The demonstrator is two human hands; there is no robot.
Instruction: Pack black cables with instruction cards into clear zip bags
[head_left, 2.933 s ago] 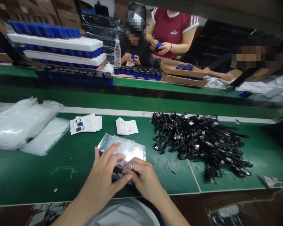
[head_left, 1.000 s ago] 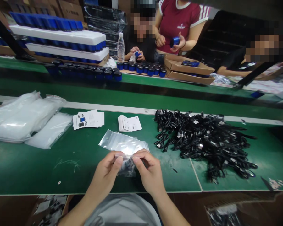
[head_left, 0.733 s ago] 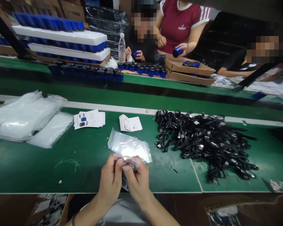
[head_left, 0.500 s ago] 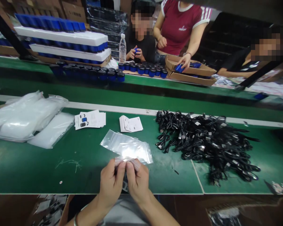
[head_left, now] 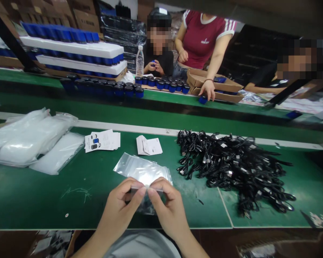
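Observation:
Near the front edge of the green table, my left hand (head_left: 125, 202) and my right hand (head_left: 167, 204) pinch the top edge of a small clear plastic bag (head_left: 146, 206), thumbs side by side. Something dark shows through the bag below my thumbs, too unclear to name. Just beyond my fingers lie flat clear zip bags (head_left: 140, 168). Behind them are a stack of white leaflets (head_left: 149, 146) and, to its left, a spread of printed cards (head_left: 103, 140). A large heap of black cables (head_left: 231, 165) covers the table to the right.
Bulky packs of white bags (head_left: 29, 139) lie at the left. Across a raised green ledge stand rows of blue jars (head_left: 118, 89), a water bottle (head_left: 140, 62) and open cartons (head_left: 215, 84). Three people are beyond it, one with a hand (head_left: 208, 89) on a blue jar.
My hands have spread slightly, their fingers now raised along the bag's top edge. Across the ledge, a person's hand has moved a blue jar from the carton down to the ledge.

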